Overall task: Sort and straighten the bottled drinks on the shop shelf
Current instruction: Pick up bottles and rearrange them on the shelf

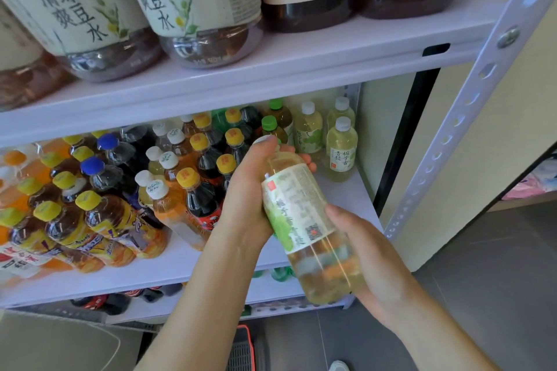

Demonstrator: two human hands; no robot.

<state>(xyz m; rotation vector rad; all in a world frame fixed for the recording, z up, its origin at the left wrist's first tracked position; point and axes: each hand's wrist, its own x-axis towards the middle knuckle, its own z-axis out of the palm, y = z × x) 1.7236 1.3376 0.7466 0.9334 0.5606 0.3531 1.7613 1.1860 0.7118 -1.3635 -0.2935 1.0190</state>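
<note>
At shelf, both hands apparently grip bottle.

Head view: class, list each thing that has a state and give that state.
held bottle: capped, tilted, off the shelf.
left hand: grips the bottle's top.
right hand: grips its lower part.
pale bottles on shelf: upright, capped.
yellow-capped bottles: standing, capped.

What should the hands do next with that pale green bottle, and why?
Probably stand the bottle upright on the bare shelf in front of the matching white-capped bottles at the right end. The left hand and right hand hold it tilted off the shelf, and that spot sits beside its own kind.
</note>
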